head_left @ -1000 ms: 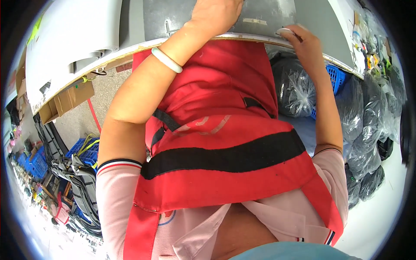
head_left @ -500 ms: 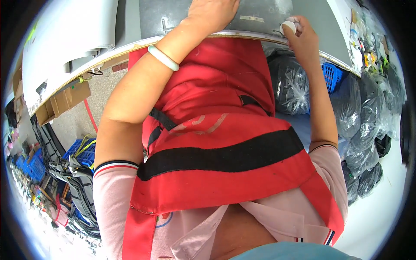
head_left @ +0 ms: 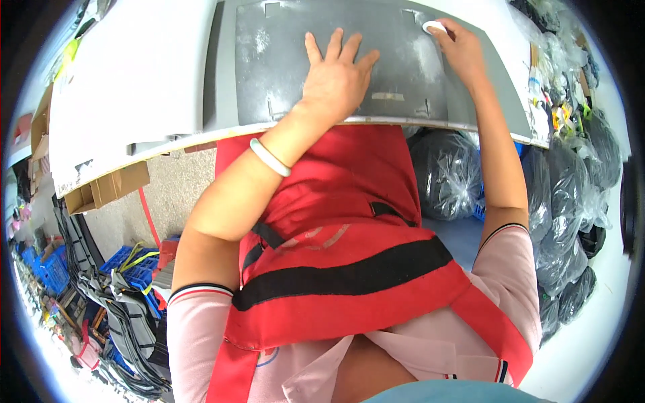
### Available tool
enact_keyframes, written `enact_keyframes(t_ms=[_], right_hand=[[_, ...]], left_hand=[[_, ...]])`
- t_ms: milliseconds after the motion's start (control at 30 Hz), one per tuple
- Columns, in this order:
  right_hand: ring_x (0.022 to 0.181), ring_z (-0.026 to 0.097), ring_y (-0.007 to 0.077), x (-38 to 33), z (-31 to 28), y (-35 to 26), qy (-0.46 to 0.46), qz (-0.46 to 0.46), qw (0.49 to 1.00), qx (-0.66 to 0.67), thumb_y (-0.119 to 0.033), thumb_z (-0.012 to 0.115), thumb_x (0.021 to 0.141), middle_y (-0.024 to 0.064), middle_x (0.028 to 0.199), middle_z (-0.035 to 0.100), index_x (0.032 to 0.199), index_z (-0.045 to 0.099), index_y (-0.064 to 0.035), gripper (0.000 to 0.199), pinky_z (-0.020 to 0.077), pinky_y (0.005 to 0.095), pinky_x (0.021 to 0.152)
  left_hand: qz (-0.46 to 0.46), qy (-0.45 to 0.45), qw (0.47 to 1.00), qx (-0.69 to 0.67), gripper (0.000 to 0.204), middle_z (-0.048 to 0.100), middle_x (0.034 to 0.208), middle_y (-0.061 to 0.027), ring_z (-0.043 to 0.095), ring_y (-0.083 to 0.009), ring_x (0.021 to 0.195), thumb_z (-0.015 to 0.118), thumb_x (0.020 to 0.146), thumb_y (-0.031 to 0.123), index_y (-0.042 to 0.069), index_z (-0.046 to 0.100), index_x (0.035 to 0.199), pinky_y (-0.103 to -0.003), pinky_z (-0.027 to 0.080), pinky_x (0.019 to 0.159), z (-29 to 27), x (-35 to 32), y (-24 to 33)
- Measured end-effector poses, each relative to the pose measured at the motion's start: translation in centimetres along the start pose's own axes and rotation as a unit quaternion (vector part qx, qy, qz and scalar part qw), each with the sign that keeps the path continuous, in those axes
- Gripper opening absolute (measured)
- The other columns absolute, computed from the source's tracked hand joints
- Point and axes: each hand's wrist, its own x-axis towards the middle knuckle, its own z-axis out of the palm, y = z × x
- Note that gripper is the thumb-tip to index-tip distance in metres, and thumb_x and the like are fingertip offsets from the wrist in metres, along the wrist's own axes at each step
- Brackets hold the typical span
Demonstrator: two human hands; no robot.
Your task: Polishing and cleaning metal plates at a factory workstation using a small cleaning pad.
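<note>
My left hand (head_left: 338, 80) lies flat with fingers spread on a dark grey rectangular panel (head_left: 282, 70) marked by whitish, powdery smears. Small slots or cut-outs sit near the panel's corners, and a pale strip (head_left: 388, 97) shows near its near edge. At the panel's far right corner, close to a cut-out there, my right hand (head_left: 460, 50) pinches a small white disc (head_left: 433, 27) between thumb and fingers. A lighter grey sheet (head_left: 494, 94) extends from under the panel to the right.
Left of the panel, a large white sheet (head_left: 148, 60) covers the worktable. Below the table are a cardboard box (head_left: 121, 183) and a bulging black plastic bag (head_left: 443, 174). More wrapped bags (head_left: 564, 221) line the right side. Blue crates (head_left: 138, 269) and dark strips stand at left.
My right hand has moved with the white disc from the panel's near right slot to its far right corner. The view has shifted, showing more of the panel and my whole left hand.
</note>
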Motion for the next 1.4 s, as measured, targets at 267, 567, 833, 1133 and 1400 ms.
enact_keyframes(t_ms=[267,567,833,1133,1400], right_hand=[[0.073,0.061,0.017,5.3,2.4,-1.0,0.017,-0.113,0.99,-0.088,-0.031,0.066,0.096,0.0074,0.081,0.067,0.114,0.071,-0.0088,0.029,0.049,0.0325,0.072],[0.07,0.066,0.014,6.7,1.7,-0.5,-0.011,-0.072,0.989,-0.128,-0.028,0.068,0.095,0.0055,0.08,0.068,0.111,0.069,-0.0065,0.027,0.0526,0.0306,0.066],[0.062,0.063,0.009,6.9,2.4,-0.5,0.001,0.021,0.999,0.034,-0.024,0.071,0.091,0.0032,0.08,0.067,0.107,0.065,-0.0056,0.025,0.0523,0.0252,0.055],[0.062,0.06,0.0124,6.0,2.9,-10.0,-0.029,0.025,0.99,0.134,-0.014,0.065,0.095,0.0025,0.071,0.063,0.095,0.067,-0.0017,0.012,0.0499,0.0301,0.059],[0.077,0.065,0.0347,6.8,12.3,-20.0,-0.081,-0.29,0.952,0.046,-0.021,0.065,0.093,0.0196,0.086,0.069,0.094,0.068,0.0017,0.023,0.0509,0.0416,0.073]], left_hand=[[-0.01,-0.03,0.999,0.007,0.037,0.05,0.145,-0.0091,0.039,-0.0369,0.141,0.056,0.099,0.027,0.025,0.061,0.136,-0.073,0.024,0.111,-0.4,0.1,-0.3],[-0.013,-0.042,0.999,0.015,0.039,0.049,0.147,-0.0095,0.038,-0.0369,0.142,0.055,0.099,0.027,0.022,0.058,0.138,-0.074,0.022,0.111,-0.3,-0.1,-0.4],[-0.001,-0.049,0.998,0.034,0.04,0.048,0.149,-0.0091,0.037,-0.0361,0.143,0.053,0.1,0.029,0.023,0.056,0.14,-0.074,0.021,0.112,-0.5,0.0,-0.3],[-0.001,-0.054,0.998,0.016,0.04,0.047,0.15,-0.0127,0.034,-0.0384,0.145,0.053,0.1,0.028,0.019,0.059,0.138,-0.076,0.016,0.111,-0.9,-0.3,-0.5],[0.003,-0.05,0.999,-0.015,0.045,0.046,0.149,-0.0167,0.036,-0.0413,0.143,0.055,0.098,0.031,0.014,0.058,0.14,-0.079,0.016,0.11,-0.5,0.0,-0.3]])
